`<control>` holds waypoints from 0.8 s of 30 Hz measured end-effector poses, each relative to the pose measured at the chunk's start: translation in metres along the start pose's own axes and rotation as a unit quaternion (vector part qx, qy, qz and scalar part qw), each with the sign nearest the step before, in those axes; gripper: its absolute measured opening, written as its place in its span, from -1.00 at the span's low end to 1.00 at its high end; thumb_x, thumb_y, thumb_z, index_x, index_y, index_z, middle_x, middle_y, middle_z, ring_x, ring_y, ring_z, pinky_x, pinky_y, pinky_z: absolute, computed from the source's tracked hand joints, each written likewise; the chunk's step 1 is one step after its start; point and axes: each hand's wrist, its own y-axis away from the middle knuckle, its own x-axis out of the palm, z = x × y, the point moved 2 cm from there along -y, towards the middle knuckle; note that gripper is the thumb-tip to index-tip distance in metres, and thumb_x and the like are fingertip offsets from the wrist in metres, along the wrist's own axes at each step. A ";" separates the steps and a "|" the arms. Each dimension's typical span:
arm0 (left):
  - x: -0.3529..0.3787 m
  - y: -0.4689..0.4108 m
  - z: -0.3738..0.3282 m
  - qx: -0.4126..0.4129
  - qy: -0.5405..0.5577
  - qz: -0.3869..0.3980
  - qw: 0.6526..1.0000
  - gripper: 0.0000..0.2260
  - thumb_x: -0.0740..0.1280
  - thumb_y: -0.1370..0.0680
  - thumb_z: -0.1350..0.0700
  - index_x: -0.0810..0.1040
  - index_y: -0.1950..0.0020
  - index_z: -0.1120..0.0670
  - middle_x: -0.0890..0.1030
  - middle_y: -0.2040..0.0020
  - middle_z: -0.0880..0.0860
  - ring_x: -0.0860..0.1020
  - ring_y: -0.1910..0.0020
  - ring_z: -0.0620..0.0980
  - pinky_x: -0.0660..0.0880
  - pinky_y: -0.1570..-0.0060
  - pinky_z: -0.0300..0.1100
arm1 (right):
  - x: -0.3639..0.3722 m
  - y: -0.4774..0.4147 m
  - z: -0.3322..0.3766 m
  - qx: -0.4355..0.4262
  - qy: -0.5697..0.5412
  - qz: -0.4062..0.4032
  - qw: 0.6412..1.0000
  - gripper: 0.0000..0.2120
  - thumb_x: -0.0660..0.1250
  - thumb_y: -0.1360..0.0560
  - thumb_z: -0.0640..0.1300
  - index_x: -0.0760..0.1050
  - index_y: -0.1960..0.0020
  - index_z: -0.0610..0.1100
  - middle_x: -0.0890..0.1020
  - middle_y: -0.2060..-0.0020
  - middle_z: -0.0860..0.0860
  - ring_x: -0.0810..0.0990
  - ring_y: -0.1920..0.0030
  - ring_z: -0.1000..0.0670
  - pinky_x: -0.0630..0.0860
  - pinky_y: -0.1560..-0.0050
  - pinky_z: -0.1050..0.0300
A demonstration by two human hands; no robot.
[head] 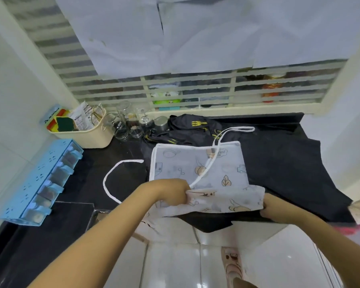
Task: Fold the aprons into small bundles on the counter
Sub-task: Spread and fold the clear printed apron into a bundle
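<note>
On the dark desk (92, 173) the white apron (195, 169) lies over a black apron (279, 163), running far from its left-right near hem, pinched by left grip (175, 193) and right grip (268, 209).

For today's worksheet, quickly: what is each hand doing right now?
Left hand: grips the near edge of the white printed apron.
Right hand: grips the same apron's right corner.

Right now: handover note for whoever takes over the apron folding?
Left hand and right hand each grip the white apron's near edge, raised for a fold.
White apron lies spread on the counter, straps loose.
Black apron lies crumpled behind it.
Done: no bundle yet.
Left: fold both aprons small.
</note>
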 end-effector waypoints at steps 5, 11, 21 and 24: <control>-0.049 -0.022 -0.015 -0.002 -0.053 0.005 0.999 -0.85 0.31 -0.57 0.06 0.56 -0.05 0.10 0.55 0.08 0.03 0.50 0.08 0.05 0.42 0.09 -0.14 | 0.006 0.000 -0.011 0.012 -0.002 -0.029 1.000 -0.77 0.48 -0.41 -0.19 0.54 0.06 0.08 0.63 0.16 0.22 0.58 0.07 0.18 0.47 0.12 0.43; -0.104 -0.068 -0.011 0.006 -0.032 -0.075 0.997 -0.79 0.41 -0.50 -0.01 0.60 0.03 0.13 0.65 0.07 0.10 0.55 0.15 0.03 0.42 0.18 -0.15 | -0.006 -0.019 -0.007 0.029 -0.045 -0.106 0.993 -0.95 0.32 -0.53 0.05 0.53 0.06 0.09 0.60 0.09 0.25 0.55 0.15 0.26 0.42 0.24 0.45; -0.110 -0.168 0.026 -0.019 -0.007 -0.132 0.991 -0.72 0.30 -0.55 0.12 0.34 0.33 0.10 0.42 0.28 0.06 0.36 0.28 -0.01 0.21 0.35 -0.16 | -0.018 -0.057 -0.015 0.115 -0.075 -0.113 0.984 -0.69 0.12 -0.64 0.01 0.51 0.13 -0.11 0.58 0.26 0.07 0.53 0.29 0.13 0.43 0.36 0.36; -0.101 -0.194 0.037 -0.020 0.028 -0.115 0.993 -0.74 0.28 -0.57 0.07 0.36 0.29 0.08 0.42 0.26 0.04 0.39 0.21 0.01 0.25 0.29 -0.16 | -0.015 -0.066 -0.026 0.119 -0.083 -0.142 0.979 -0.60 0.10 -0.64 0.03 0.42 0.28 -0.13 0.49 0.38 0.04 0.44 0.37 0.12 0.38 0.36 0.31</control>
